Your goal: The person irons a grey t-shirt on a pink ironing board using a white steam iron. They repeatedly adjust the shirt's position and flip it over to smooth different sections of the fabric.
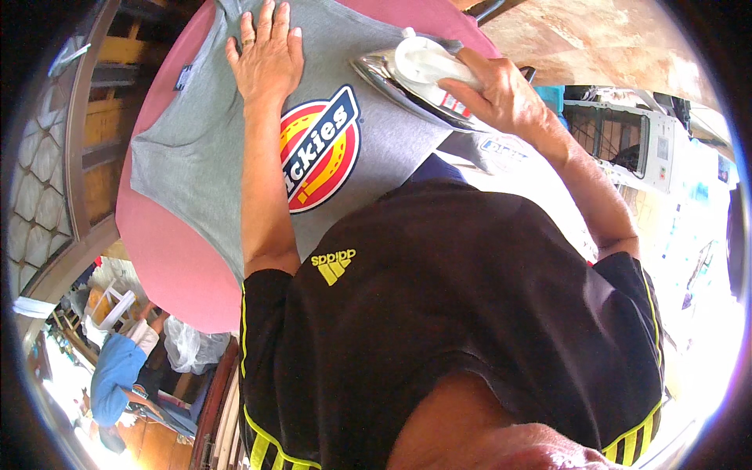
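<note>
A grey T-shirt (188, 149) with a large round red, yellow and blue print lies spread over a pink-covered ironing board (168, 254). My left hand (269, 59) rests flat on the upper part of the shirt, fingers stretched out. In my right hand (501, 90) is the handle of a white clothes iron (427, 66) with a shiny metal soleplate. The iron sits on the shirt to the right of the print, its tip pointing to the upper left. My right fingers wrap round the handle and are partly hidden behind it.
At the lower left, another person in a blue shirt (117, 372) is beside a white plastic bag (192, 345). A white appliance with a dark opening (662, 149) stands at the right. A brown wooden frame (78, 117) runs along the left.
</note>
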Demonstrator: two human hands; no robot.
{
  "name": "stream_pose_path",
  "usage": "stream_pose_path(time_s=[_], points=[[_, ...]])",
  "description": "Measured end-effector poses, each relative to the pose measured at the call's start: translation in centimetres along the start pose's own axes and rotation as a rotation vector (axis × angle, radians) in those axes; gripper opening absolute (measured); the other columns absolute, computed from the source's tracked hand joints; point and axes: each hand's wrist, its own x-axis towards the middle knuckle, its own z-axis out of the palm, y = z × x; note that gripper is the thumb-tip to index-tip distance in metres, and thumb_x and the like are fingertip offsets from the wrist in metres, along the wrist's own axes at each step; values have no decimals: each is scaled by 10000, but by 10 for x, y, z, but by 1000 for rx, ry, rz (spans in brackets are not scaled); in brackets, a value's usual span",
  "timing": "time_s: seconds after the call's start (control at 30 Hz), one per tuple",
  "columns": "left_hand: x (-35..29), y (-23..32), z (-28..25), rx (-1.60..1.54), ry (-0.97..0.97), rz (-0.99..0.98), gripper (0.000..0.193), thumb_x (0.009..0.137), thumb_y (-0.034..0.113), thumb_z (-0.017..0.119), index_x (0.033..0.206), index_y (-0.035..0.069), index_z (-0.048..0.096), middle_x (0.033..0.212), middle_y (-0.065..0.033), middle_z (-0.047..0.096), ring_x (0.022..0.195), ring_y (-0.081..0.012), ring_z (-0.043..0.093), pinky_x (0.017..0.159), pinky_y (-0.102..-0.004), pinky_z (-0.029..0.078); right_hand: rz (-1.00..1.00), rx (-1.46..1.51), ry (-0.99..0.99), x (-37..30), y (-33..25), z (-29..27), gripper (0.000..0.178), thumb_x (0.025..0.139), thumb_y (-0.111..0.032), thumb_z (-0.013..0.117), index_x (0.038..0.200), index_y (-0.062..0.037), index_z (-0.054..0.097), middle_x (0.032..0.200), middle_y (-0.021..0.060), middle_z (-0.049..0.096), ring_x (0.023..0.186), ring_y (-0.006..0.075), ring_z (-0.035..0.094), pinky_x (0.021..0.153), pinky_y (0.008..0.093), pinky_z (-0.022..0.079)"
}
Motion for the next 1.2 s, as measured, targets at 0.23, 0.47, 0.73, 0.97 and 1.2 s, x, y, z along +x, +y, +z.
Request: stream_pose_path(time_s=[0.23, 0.47, 0.73, 0.97, 1.2], points=[[3, -13, 29, 10, 135, 56, 506, 1031, 445, 332, 1514, 299, 373, 1599, 43, 312, 1486, -276, 249, 1185, -554, 179, 94, 19, -83, -41, 54, -49, 321, 936, -260, 651, 1068, 30, 612, 768, 198, 660, 681, 319, 682, 643, 393, 523], [2, -12, 23, 14, 132, 40, 509, 1022, 463, 339, 1509, 324, 388, 1589, 83, 324, 1479, -250, 266, 1191, -546, 178, -51, -82, -173, -19, 55, -49, 348, 882, -268, 721, 1020, 31, 609, 702, 205, 642, 644, 359, 666, 609, 414, 520], [1, -8, 22, 14, 125, 37, 524, 1005, 516, 363, 1491, 328, 417, 1584, 60, 340, 1470, -256, 284, 1187, -536, 178, -152, -28, -88, -33, 81, -62, 372, 872, -248, 724, 1031, 63, 598, 746, 229, 668, 667, 355, 697, 613, 408, 540], [0, -9, 22, 9, 136, 49, 535, 999, 514, 380, 1492, 308, 419, 1576, 44, 357, 1467, -260, 287, 1176, -540, 185, -113, 43, -153, -26, 70, -55, 347, 894, -288, 720, 988, 27, 609, 755, 214, 681, 677, 319, 715, 636, 386, 574], [5, -4, 14, 29, 106, 18, 534, 993, 471, 410, 1481, 255, 441, 1572, 9, 363, 1457, -278, 299, 1166, -550, 190, 144, 119, 113, -38, 48, -43, 422, 936, -341, 661, 1116, 34, 596, 767, 232, 668, 744, 352, 711, 672, 420, 539]])
